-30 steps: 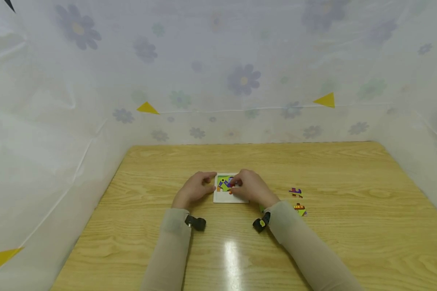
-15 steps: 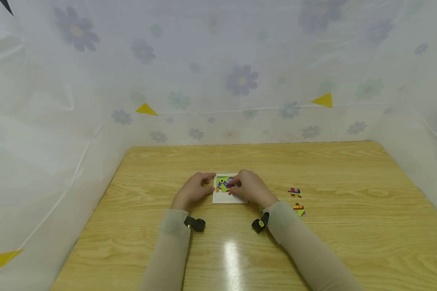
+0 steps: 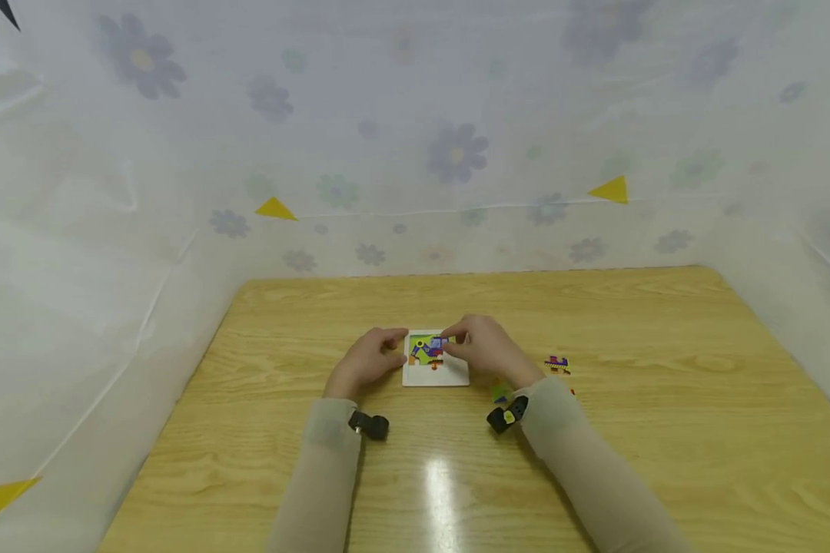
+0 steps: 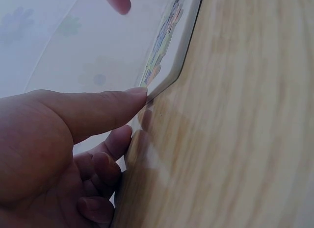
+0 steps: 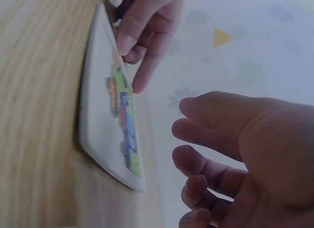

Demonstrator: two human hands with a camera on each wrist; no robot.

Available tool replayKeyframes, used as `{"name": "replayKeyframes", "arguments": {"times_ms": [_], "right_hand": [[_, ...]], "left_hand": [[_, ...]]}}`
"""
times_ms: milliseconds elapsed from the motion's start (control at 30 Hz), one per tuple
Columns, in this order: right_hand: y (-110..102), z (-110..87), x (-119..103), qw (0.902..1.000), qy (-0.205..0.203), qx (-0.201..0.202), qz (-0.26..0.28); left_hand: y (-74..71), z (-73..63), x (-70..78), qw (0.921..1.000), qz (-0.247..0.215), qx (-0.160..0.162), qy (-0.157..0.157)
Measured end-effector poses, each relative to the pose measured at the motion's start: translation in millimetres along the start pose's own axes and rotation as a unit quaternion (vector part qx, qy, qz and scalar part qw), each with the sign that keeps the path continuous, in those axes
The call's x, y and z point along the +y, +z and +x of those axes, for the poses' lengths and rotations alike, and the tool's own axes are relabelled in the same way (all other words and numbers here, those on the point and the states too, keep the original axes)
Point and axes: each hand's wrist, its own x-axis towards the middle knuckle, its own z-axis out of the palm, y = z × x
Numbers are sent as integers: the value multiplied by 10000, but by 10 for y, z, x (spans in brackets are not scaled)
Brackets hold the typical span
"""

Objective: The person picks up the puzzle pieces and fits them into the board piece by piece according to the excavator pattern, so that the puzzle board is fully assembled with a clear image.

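Observation:
A white puzzle tray (image 3: 460, 376) lies on the table, with colourful joined jigsaw pieces (image 3: 425, 350) in its upper part; the lower strip shows bare white. My left hand (image 3: 370, 358) holds the tray's left edge with thumb and index finger, and the thumb tip touches its rim in the left wrist view. The other fingers curl beneath. My right hand (image 3: 489, 349) hovers over the tray's right side. In the right wrist view its thumb and fingers are apart from the pieces, loosely bent, with nothing seen between them.
Right of the tray lie a loose jigsaw piece (image 3: 558, 364) and a green piece (image 3: 500, 391) beside my right wrist. Another piece is mostly hidden by the right sleeve (image 3: 560, 422). The wooden table (image 3: 249, 476) meets a flowered sheet (image 3: 387, 153) at the back.
My right hand has let go of the pieces in the tray and moved up and to the right, uncovering more of the picture. My left hand has stayed at the tray's edge.

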Motion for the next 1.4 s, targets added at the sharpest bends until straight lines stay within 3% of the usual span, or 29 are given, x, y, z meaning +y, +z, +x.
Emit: {"name": "replayKeyframes", "arguments": {"times_ms": [300, 533, 1000, 1400], "right_hand": [[-214, -197, 87, 9989, -357, -206, 220], [-398, -366, 315, 9991, -413, -51, 63], [-724, -733, 801, 9989, -137, 406, -193], [-935, -976, 1076, 9991, 397, 101, -52]], "left_hand": [[-6, 2, -29, 9999, 57, -27, 108], [-9, 20, -60, 10000, 45, -33, 69], [-8, 35, -67, 9999, 84, -27, 85], [7, 35, -77, 9999, 86, -14, 72]]}}
